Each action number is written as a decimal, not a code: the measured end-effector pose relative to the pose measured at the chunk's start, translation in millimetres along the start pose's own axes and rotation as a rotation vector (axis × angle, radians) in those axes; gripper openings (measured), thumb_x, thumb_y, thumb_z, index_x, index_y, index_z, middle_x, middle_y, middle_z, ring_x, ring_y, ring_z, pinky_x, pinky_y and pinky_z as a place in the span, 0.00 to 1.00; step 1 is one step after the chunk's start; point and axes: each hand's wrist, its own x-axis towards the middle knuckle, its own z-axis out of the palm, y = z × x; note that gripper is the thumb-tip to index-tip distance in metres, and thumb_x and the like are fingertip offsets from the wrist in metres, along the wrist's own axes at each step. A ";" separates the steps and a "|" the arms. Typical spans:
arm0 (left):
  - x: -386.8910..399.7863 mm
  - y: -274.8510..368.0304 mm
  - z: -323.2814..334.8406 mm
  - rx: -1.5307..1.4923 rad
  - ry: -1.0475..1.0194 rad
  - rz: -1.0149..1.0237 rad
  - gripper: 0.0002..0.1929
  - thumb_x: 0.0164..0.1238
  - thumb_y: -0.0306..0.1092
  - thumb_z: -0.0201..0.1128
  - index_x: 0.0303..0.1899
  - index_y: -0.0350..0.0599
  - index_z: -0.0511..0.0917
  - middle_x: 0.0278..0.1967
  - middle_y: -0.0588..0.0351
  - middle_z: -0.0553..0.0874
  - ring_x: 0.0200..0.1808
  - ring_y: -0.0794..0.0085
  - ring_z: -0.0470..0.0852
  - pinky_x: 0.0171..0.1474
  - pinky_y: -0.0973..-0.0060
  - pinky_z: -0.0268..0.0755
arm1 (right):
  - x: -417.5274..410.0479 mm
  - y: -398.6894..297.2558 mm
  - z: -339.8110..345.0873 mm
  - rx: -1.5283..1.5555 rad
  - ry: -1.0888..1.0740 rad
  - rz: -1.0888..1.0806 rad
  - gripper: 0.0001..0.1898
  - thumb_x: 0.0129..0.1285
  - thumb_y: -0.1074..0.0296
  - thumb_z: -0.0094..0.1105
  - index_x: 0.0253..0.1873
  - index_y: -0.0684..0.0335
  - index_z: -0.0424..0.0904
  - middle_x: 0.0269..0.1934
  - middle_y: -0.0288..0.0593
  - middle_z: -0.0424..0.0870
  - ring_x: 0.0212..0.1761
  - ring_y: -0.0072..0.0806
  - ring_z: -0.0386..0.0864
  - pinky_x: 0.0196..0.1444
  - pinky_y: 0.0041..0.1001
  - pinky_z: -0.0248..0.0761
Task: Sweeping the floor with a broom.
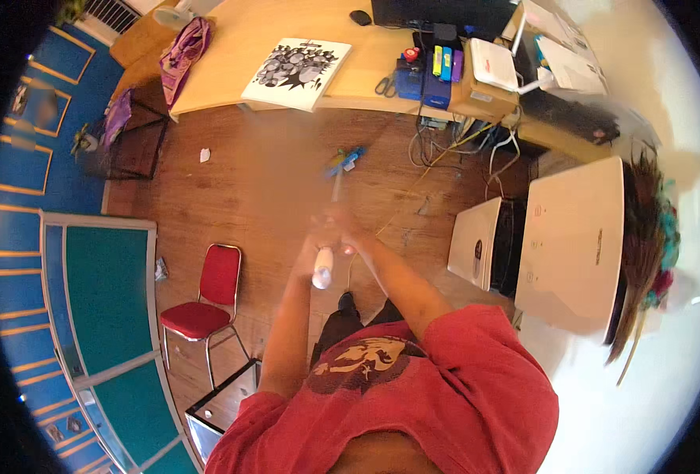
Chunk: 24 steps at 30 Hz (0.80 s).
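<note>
Both my hands are closed around a long pale handle, which looks like that of a broom or mop. Its rounded butt points up towards me. The far end runs down to a blue and green head near the floor, too blurred to tell its exact kind. My left hand is around the handle just beyond the butt. Beside and slightly beyond it, my right hand grips too. The fingers are blurred, and which hand is uppermost on the handle is hard to tell.
A wooden desk crosses the far side, with loose cables hanging beneath. A red chair and a black-edged table stand at left. White cabinets are at right. Paper scraps lie on the wooden floor.
</note>
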 end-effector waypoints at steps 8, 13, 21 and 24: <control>-61.9 81.2 35.2 0.044 -0.258 0.382 0.24 0.60 0.36 0.75 0.18 0.42 0.64 0.17 0.54 0.67 0.23 0.64 0.65 0.29 0.66 0.58 | -135.2 12.6 53.9 -0.345 0.482 -0.195 0.15 0.63 0.68 0.70 0.52 0.64 0.80 0.42 0.47 0.83 0.41 0.44 0.82 0.50 0.43 0.76; -133.0 95.3 23.4 0.052 -0.445 0.389 0.24 0.62 0.37 0.73 0.17 0.41 0.66 0.16 0.53 0.68 0.20 0.64 0.66 0.26 0.65 0.56 | -214.4 -113.2 91.7 -0.411 0.622 -0.251 0.16 0.60 0.73 0.71 0.52 0.65 0.79 0.41 0.47 0.82 0.42 0.44 0.82 0.51 0.44 0.76; -196.6 130.8 32.2 -0.310 -0.696 0.521 0.23 0.65 0.33 0.71 0.18 0.41 0.64 0.17 0.53 0.66 0.20 0.63 0.66 0.27 0.66 0.56 | -258.9 -206.8 140.2 -0.561 1.005 -0.445 0.21 0.52 0.82 0.75 0.51 0.67 0.77 0.40 0.45 0.81 0.44 0.41 0.80 0.51 0.42 0.74; -216.0 123.2 44.0 -0.414 -0.737 0.454 0.23 0.64 0.33 0.72 0.19 0.41 0.65 0.18 0.53 0.67 0.21 0.63 0.68 0.28 0.65 0.57 | -292.2 -216.4 149.2 -0.632 0.945 -0.322 0.18 0.54 0.82 0.74 0.48 0.67 0.79 0.40 0.45 0.80 0.43 0.40 0.79 0.51 0.42 0.75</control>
